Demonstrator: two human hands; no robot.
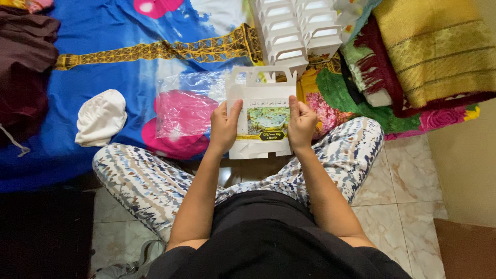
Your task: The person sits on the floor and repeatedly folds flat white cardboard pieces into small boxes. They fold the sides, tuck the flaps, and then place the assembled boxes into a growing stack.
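A flat white cardboard gift box (262,111) with a cut-out handle and a printed picture panel is held upright between both my hands. My left hand (225,126) grips its left edge, thumb on the front. On the right edge sits my right hand (301,123), thumb pressed on the front too. The box hovers above my crossed legs in patterned trousers (139,181).
Rows of folded white boxes (294,31) stand just beyond the held box. A clear plastic bag (186,111) lies to the left on the blue printed sheet (103,72), near a white cloth (101,118). Folded blankets (434,51) pile at the right; tiled floor (408,196) below.
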